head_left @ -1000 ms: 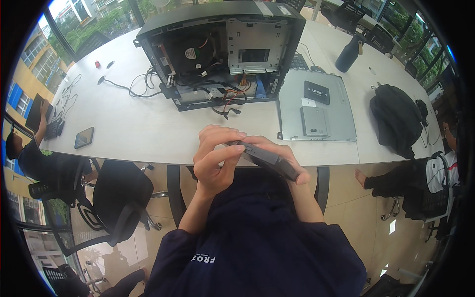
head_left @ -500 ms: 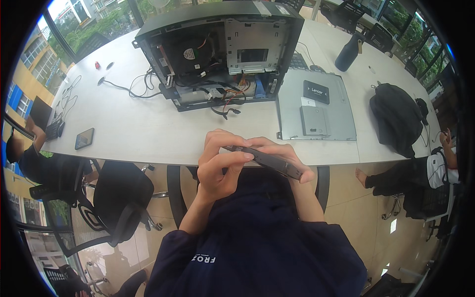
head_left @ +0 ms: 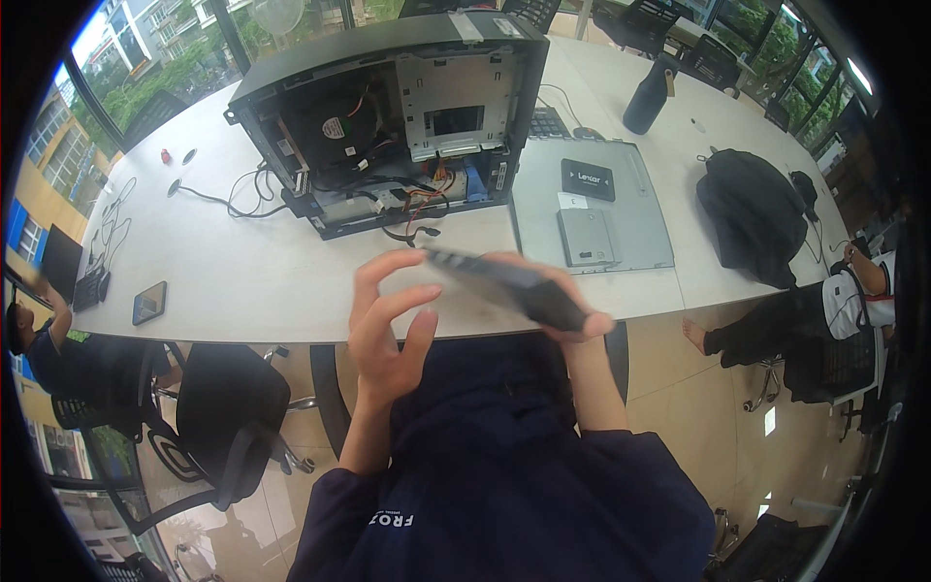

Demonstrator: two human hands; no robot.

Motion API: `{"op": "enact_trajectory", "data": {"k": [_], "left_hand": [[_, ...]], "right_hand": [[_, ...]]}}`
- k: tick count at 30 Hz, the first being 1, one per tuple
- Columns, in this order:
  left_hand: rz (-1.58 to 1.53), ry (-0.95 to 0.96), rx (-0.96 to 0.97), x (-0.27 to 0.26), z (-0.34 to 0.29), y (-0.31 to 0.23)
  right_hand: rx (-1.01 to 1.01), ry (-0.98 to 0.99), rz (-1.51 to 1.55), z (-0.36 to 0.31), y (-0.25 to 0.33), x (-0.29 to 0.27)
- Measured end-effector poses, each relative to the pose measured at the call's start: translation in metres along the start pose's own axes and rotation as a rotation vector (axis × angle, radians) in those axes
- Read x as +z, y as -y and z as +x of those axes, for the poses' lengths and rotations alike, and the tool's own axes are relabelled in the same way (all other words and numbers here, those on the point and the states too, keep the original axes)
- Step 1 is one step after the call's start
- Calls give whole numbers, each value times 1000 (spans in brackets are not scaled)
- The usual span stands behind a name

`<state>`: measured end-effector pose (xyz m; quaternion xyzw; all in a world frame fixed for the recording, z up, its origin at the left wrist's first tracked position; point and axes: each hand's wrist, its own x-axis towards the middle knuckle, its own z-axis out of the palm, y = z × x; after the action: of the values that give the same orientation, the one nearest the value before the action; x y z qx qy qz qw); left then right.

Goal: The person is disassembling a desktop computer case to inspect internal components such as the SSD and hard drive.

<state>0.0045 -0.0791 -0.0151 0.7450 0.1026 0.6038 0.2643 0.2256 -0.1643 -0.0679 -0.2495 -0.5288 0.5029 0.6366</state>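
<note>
My right hand [head_left: 579,318] grips a flat, dark rectangular part [head_left: 509,284], held tilted above the table's near edge. The part is smeared by motion, so its exact kind does not show. Beside its far-left end is my left hand [head_left: 386,325], open with thumb and fingers apart; whether its index fingertip touches the part, I cannot tell. Beyond my hands an opened black computer case [head_left: 388,58] lies with its inside facing me. A fan [head_left: 344,121], a silver metal bracket [head_left: 454,92] and loose cables [head_left: 412,234] show in it.
Right of the case, a grey metal side panel [head_left: 635,228] carries a black solid-state drive [head_left: 588,179] and a silver boxy drive [head_left: 588,238]. A dark bottle [head_left: 650,95], black backpack [head_left: 752,218] and phone [head_left: 149,303] lie about. Other people sit at both sides.
My left hand has come away from the dark part and spread its fingers. The right hand keeps hold of it, turning it. The whole view has shifted slightly.
</note>
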Motion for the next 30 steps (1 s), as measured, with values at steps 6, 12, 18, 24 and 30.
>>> {"op": "enact_trajectory", "data": {"k": [6, 12, 18, 24, 30], "left_hand": [[-552, 132, 282, -42, 15, -72], [-325, 107, 431, -33, 45, -150], [-207, 67, 291, -20, 55, -163], [-450, 101, 352, -7, 53, -153], [-465, 225, 641, -7, 46, -118]], "right_hand": [[-271, -457, -789, -10, 86, -64], [-146, -791, -1533, -22, 96, -142], [-43, -1000, -1755, -43, 80, -166], [90, -967, -1771, -37, 74, -163], [139, -936, -1819, -42, 76, -160]]}}
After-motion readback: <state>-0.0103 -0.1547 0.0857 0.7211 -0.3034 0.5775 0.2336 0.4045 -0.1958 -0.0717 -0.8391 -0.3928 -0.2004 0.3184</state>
